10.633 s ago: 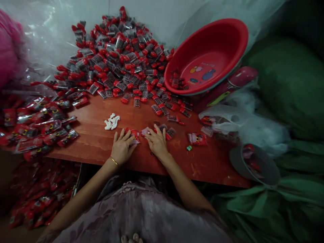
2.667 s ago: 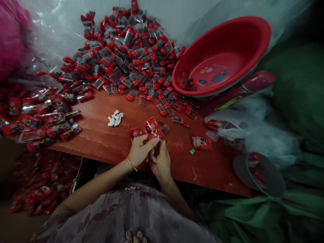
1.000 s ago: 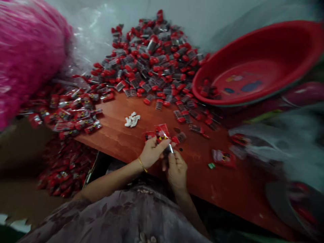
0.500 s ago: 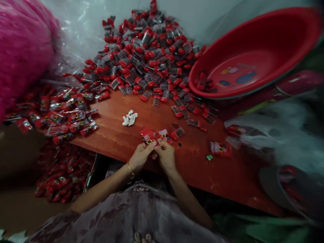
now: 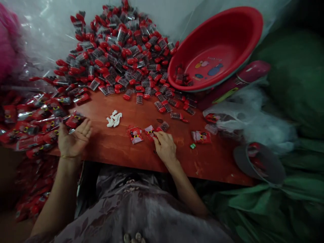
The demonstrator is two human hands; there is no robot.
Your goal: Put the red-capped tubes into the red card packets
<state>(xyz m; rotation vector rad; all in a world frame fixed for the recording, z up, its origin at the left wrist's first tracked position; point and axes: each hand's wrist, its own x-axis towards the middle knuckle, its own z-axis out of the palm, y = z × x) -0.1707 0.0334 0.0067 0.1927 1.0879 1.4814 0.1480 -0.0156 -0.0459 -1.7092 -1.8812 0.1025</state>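
Reddish table (image 5: pixel 113 148), pale wall (image 5: pixel 167 17) | left grip (image 5: pixel 74 141) apart | right grip (image 5: pixel 165 147) touching packet (image 5: pixel 149 131) — closure unclear

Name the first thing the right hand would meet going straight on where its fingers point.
The red packet just ahead of the right hand; the fingertips may already touch it, though depth is unclear.

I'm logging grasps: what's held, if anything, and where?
The left hand holds nothing; the right hand touches a red packet at its right edge, but its grip is unclear.

glossy red plastic basin (image 5: pixel 215 44); smooth reddish tabletop (image 5: pixel 121 152).
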